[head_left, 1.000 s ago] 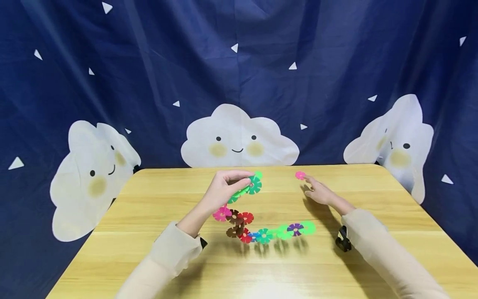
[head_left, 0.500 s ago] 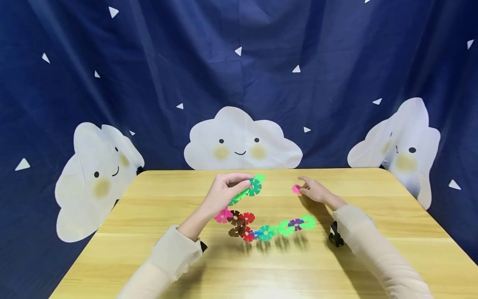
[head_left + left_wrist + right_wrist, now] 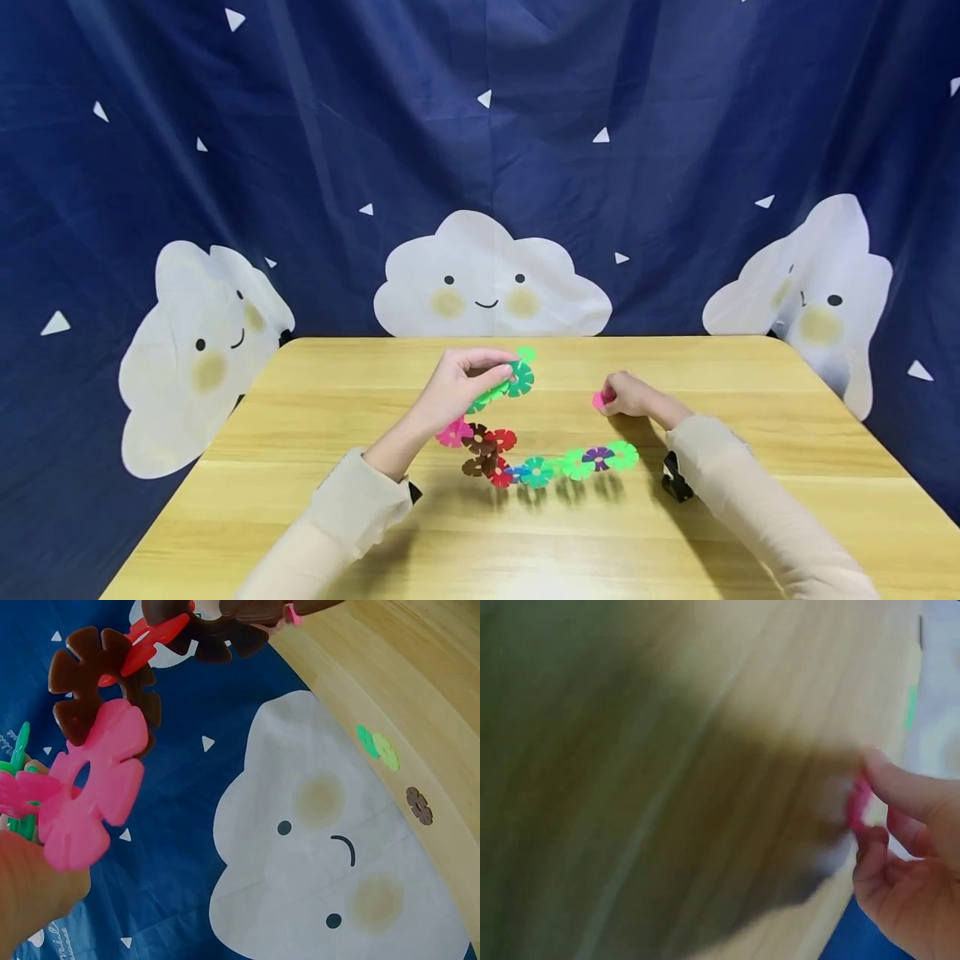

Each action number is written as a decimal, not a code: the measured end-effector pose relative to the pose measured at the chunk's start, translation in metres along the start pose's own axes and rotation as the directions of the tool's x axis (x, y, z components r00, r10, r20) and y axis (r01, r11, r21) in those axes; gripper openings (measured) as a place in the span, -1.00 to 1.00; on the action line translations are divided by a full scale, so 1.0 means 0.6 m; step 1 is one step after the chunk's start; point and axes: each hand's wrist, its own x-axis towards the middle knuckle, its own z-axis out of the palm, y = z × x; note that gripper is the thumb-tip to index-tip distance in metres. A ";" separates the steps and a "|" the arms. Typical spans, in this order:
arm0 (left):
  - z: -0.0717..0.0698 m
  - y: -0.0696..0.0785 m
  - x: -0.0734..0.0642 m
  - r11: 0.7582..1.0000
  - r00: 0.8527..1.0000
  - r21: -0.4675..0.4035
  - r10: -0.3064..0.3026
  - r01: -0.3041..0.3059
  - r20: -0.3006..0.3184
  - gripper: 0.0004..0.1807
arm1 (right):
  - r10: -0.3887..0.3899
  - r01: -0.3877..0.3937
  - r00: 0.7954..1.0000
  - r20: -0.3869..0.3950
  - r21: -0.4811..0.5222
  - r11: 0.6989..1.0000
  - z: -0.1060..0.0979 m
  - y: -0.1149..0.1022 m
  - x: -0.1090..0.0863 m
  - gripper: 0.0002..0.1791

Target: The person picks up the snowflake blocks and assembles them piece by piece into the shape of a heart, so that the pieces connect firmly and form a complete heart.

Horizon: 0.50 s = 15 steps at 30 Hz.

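My left hand (image 3: 463, 390) pinches the teal end of a chain of plastic snowflake discs near the table's back. From that hand the chain curves down through a pink disc (image 3: 97, 780), brown discs (image 3: 103, 682) and red ones to a blue and teal stretch. Its right-hand tail holds a purple disc (image 3: 598, 458) and ends in a light green disc (image 3: 622, 455); shadows fall just below. My right hand (image 3: 633, 395), to the right of the chain, pinches a single pink snowflake disc (image 3: 859, 799) between thumb and fingers, apart from the chain.
Loose discs lie by the far table edge in the left wrist view: a green and yellow-green pair (image 3: 379, 747) and a brown one (image 3: 419, 806). The wooden table (image 3: 540, 550) meets a blue curtain (image 3: 480, 150) with clouds. Black wrist mounts show at both sleeves.
My right hand has drawn back from the far edge toward me with the pink disc, its fingers now curled in. The left hand and chain stay nearly in place; the head view shifts slightly.
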 end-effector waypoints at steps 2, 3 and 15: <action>0.000 0.001 0.000 1.000 1.000 0.000 -0.003 0.003 -0.002 -0.76 | 0.021 -0.021 1.000 0.018 -0.003 1.000 -0.006 -0.005 -0.004 -0.81; -0.001 0.002 -0.001 1.000 1.000 0.001 -0.004 0.004 -0.003 -0.76 | 0.025 -0.025 0.999 0.028 0.009 1.000 -0.008 -0.006 -0.007 -0.78; -0.005 0.008 -0.007 1.000 1.000 0.012 -0.014 0.014 0.024 -0.76 | -0.105 0.080 0.966 0.235 0.112 0.990 0.005 -0.037 -0.039 -0.50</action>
